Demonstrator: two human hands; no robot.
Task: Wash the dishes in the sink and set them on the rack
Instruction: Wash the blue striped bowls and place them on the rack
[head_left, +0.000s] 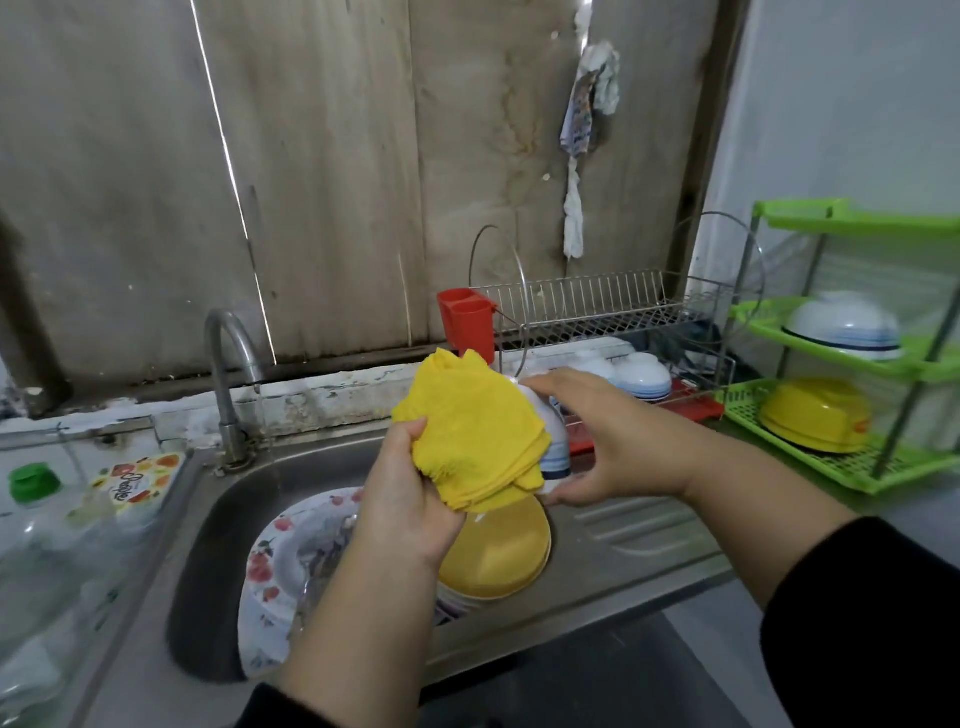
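Two hands work on one dish above the sink (218, 525). My left hand (410, 499) clenches a folded yellow cloth (478, 447) and presses it on a white bowl with blue bands (555, 449); my right hand (613, 441) grasps this bowl, fingers over its top and thumb under its rim. The bowl is held on its side in the air, above a yellow bowl (498, 551) that lies in the basin beside a flowered plate (275, 551).

To do this step well I would turn the bowl with the right hand while the cloth stays pressed — so the whole wall is wiped — and keep it low over the basin, because a wet bowl may slip. The metal rack (587, 306) stands near on the right, with white bowls already on its lower level.

Most of the bowl is hidden behind the cloth; its inside I cannot see. The tap (228, 374) seems to run thinly — hard to tell.
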